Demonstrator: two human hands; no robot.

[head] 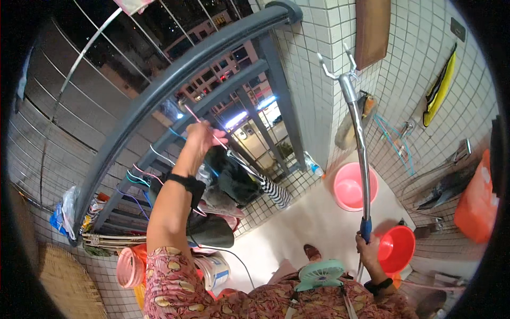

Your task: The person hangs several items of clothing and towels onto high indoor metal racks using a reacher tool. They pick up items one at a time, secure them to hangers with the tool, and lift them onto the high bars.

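Note:
My left hand (204,135) grips a thin pink clothes hanger (219,141) beside the dark metal railing (191,52). A black-and-white striped garment (275,191) hangs below it. Several hangers with dark garments (227,175) hang along the railing's lower bar, left of and under my left arm. My right hand (368,249) is closed around a metal pole (363,159) just under its blue sleeve. The pole stands upright, with a forked hook (340,69) at its top near the tiled wall corner. A pale green portable fan (322,273) hangs at my chest.
A pink basin (354,186) and a red bucket (398,247) stand on the floor at right. A plastic bottle (314,167) lies by the railing's foot. White buckets (215,271) and a pink basket (129,267) are at lower left. A yellow cloth (440,87) hangs on the tiled wall.

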